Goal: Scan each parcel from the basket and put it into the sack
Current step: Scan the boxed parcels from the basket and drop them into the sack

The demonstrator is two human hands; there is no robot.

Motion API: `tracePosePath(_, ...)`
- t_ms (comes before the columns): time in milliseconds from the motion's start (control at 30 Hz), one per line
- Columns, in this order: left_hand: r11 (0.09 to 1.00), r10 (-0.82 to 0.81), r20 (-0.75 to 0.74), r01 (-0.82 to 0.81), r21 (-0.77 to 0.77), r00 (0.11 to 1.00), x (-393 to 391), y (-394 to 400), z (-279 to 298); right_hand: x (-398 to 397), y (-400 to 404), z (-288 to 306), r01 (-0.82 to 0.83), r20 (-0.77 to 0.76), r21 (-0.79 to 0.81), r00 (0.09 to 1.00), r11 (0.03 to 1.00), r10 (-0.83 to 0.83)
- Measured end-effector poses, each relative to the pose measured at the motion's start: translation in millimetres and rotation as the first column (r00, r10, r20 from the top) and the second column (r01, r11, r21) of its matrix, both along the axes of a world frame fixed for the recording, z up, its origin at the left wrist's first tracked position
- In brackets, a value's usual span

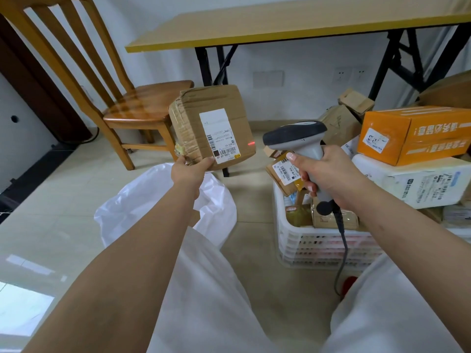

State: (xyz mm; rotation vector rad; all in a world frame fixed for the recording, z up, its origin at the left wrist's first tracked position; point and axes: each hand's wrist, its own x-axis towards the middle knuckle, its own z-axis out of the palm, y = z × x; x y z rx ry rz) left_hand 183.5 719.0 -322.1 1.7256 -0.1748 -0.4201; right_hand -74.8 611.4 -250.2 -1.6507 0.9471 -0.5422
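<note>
Right hand (328,174) grips the scanner (303,146) over the basket (318,248) full of parcels; left hand (190,169) pinches a taped box (211,126) by its bottom corner above the sack (163,197).

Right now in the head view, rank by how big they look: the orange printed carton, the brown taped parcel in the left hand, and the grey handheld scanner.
1. Brown taped cardboard parcel and orange printed carton: look alike; the carton is cropped at the frame edge, so no ranking.
2. Grey handheld scanner: smallest.
</note>
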Motion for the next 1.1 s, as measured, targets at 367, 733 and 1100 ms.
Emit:
tracePosePath(367, 0.999, 0.049, 0.045, -0.05, 0.019, 0.998, -0.6, 9.6, -1.4, 3.2, 4.9, 3.6, 0.006, 0.019, 0.05, 1.0, 0.999, -0.007)
tracePosePath(733, 0.998, 0.066, 0.047, -0.067, 0.013, 0.997, 4.9, 19.2, -4.6, 9.8, 6.3, 3.3, -0.033, 0.043, 0.107, 0.999, 0.994, 0.029)
tracePosePath(1100, 0.994, 0.098, 0.008, -0.098, 0.045, 0.995, 29.8, 34.7, -19.4, 37.1, 12.0, -3.9, -0.097, 0.016, 0.102, 0.995, 0.99, 0.096)
